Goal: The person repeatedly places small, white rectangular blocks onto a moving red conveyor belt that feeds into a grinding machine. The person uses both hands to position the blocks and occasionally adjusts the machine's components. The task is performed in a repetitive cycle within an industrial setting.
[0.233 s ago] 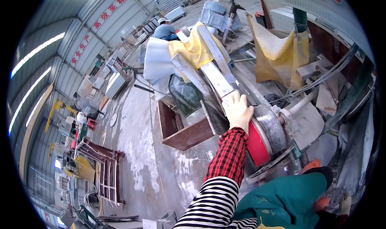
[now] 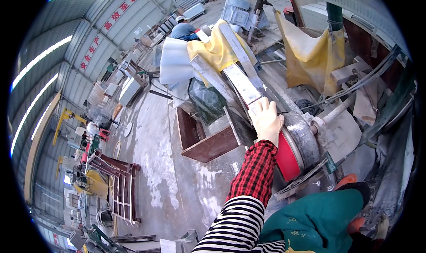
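My left hand (image 2: 266,122), in a pale glove, lies over the near end of a long belt machine. Its fingers stretch forward, slightly spread, at the near end of a shiny whitish bar (image 2: 242,83); what lies beneath the palm is hidden. A red belt (image 2: 288,159) curves down around a grey drum (image 2: 305,135) just below the hand. At the lower right edge, a pale glove above a checked cuff appears to be my right hand (image 2: 381,227), low beside the green apron (image 2: 310,215). Its fingers are too indistinct to read.
A brown open-topped box (image 2: 211,145) stands left of the machine. Yellow cloth (image 2: 213,48) drapes over the far part, near a blue-grey motor (image 2: 236,11). Ahead, a person in blue (image 2: 183,31) is bent down. A dark red rack (image 2: 124,191) stands left.
The view has shifted a little, moving the machine slightly within it. My left hand stays at the bar's near end, its fingers still stretched forward.
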`<state>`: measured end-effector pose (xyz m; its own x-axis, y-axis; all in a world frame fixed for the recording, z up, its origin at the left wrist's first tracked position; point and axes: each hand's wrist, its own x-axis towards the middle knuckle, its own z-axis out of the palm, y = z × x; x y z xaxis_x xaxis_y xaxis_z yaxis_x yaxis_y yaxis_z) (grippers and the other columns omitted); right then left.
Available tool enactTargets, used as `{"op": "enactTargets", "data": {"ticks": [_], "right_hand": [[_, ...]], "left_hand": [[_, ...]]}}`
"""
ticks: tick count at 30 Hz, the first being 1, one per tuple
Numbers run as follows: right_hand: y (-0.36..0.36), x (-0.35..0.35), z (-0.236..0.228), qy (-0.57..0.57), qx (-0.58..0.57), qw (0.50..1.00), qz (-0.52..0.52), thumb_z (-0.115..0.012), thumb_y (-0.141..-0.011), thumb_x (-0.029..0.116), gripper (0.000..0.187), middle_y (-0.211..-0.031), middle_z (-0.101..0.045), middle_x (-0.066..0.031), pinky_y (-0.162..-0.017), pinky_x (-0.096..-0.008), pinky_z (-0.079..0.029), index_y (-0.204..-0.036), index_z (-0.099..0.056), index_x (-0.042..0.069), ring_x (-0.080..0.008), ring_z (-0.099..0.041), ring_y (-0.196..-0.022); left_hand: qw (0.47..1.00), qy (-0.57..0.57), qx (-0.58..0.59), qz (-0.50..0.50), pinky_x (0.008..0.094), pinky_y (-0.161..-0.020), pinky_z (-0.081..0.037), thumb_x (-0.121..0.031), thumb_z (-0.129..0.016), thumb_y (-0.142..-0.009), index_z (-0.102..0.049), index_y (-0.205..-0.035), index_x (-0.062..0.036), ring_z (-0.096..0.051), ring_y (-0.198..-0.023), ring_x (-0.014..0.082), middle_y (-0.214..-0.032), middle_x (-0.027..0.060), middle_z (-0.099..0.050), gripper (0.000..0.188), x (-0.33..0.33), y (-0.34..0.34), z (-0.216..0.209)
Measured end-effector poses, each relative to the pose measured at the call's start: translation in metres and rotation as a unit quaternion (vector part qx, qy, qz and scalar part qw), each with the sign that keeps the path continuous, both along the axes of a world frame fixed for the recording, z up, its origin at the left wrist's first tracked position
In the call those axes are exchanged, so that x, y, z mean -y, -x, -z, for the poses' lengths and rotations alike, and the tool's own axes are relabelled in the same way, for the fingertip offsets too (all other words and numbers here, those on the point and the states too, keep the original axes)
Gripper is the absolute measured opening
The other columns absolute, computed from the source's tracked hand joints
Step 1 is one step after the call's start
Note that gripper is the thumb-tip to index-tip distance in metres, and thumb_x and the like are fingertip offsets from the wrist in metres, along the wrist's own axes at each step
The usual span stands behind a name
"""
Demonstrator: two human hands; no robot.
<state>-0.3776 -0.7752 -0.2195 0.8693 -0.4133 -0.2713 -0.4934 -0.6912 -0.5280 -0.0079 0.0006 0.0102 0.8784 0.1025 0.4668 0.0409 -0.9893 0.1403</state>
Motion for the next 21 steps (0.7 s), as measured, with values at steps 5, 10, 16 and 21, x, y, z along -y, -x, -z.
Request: {"op": "enactTargets", "data": {"ticks": [5,10,16,21], "right_hand": [[-0.005,0.007,-0.011,0.026,-0.022,0.999,0.033,-0.053,-0.098,0.006,0.025,-0.114,-0.067,-0.0228,-0.087,-0.0414,-0.051,-0.119,-0.061,-0.004,-0.0353,-0.065,-0.105],[-0.012,0.005,0.02,0.038,0.038,0.998,0.039,-0.053,-0.095,0.002,0.018,-0.102,-0.066,-0.0279,-0.083,-0.0439,-0.05,-0.108,-0.064,-0.005,-0.04,-0.066,-0.099],[0.008,0.032,0.018,0.048,0.015,0.996,0.08,-0.055,-0.093,0.001,0.015,-0.09,-0.068,-0.0255,-0.077,-0.0465,-0.051,-0.102,-0.066,-0.005,-0.0405,-0.068,-0.089],[0.0,0.007,0.006,0.03,0.011,0.998,0.048,-0.055,-0.094,0.0,0.016,-0.096,-0.069,-0.0259,-0.079,-0.0448,-0.052,-0.104,-0.066,-0.006,-0.0397,-0.069,-0.092]], "left_hand": [[0.999,0.036,-0.013,0.008,0.0604,-0.108,-0.033,-0.027,-0.077,-0.076,-0.064,-0.11,-0.0084,-0.043,-0.131,0.0302,-0.133,0.0091,-0.051,0.041,0.013,-0.001,-0.001],[0.999,0.03,-0.031,-0.004,0.0629,-0.109,-0.032,-0.026,-0.076,-0.076,-0.064,-0.11,-0.0084,-0.042,-0.132,0.0304,-0.136,0.009,-0.05,0.04,-0.003,0.01,0.002],[0.998,0.048,-0.015,0.023,0.0633,-0.111,-0.03,-0.026,-0.075,-0.076,-0.064,-0.109,-0.0077,-0.042,-0.133,0.0304,-0.136,0.0097,-0.05,0.039,0.019,0.005,-0.007],[0.999,0.037,-0.022,0.013,0.0636,-0.111,-0.03,-0.026,-0.075,-0.077,-0.064,-0.11,-0.0082,-0.042,-0.133,0.0303,-0.138,0.0099,-0.05,0.039,0.015,0.013,-0.001]]}}
